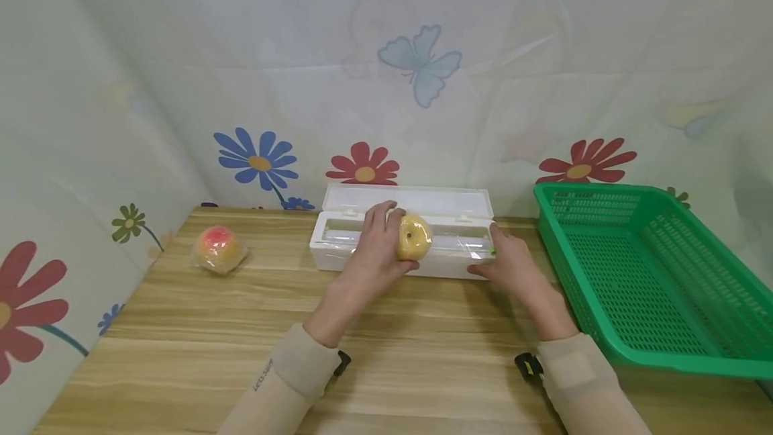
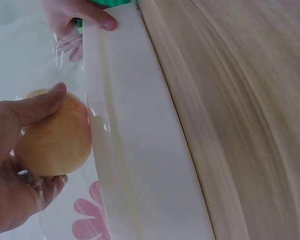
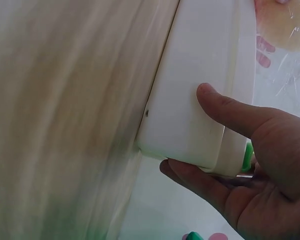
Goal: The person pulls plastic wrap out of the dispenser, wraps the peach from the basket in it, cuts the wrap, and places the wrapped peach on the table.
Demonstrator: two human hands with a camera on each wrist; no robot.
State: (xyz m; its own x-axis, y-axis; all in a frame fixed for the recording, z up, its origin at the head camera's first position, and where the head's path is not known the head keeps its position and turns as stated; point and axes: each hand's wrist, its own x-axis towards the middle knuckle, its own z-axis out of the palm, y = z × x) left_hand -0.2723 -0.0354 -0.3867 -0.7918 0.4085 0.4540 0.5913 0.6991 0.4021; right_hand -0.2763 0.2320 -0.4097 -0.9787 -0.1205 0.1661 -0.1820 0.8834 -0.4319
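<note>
A white cling film box [image 1: 439, 267] stands at the back of the table with its lid [image 1: 410, 199] raised and a roll [image 1: 461, 242] inside. Over its middle, my left hand [image 1: 376, 247] grips a yellow peach [image 1: 414, 237], thumb on one side and fingers on the other. Clear film [image 2: 60, 52] clings around that peach in the left wrist view. My right hand [image 1: 510, 259] holds the box's right end, the thumb on its front face and fingers against the end. A small green part [image 3: 248, 156] shows beside the right palm.
A second peach [image 1: 220, 249], pink on top and wrapped in clear film, sits on the left of the wooden table [image 1: 241, 341]. To the right stands a green plastic basket [image 1: 640, 287]. A flowered curtain [image 1: 302, 86] hangs right behind the box.
</note>
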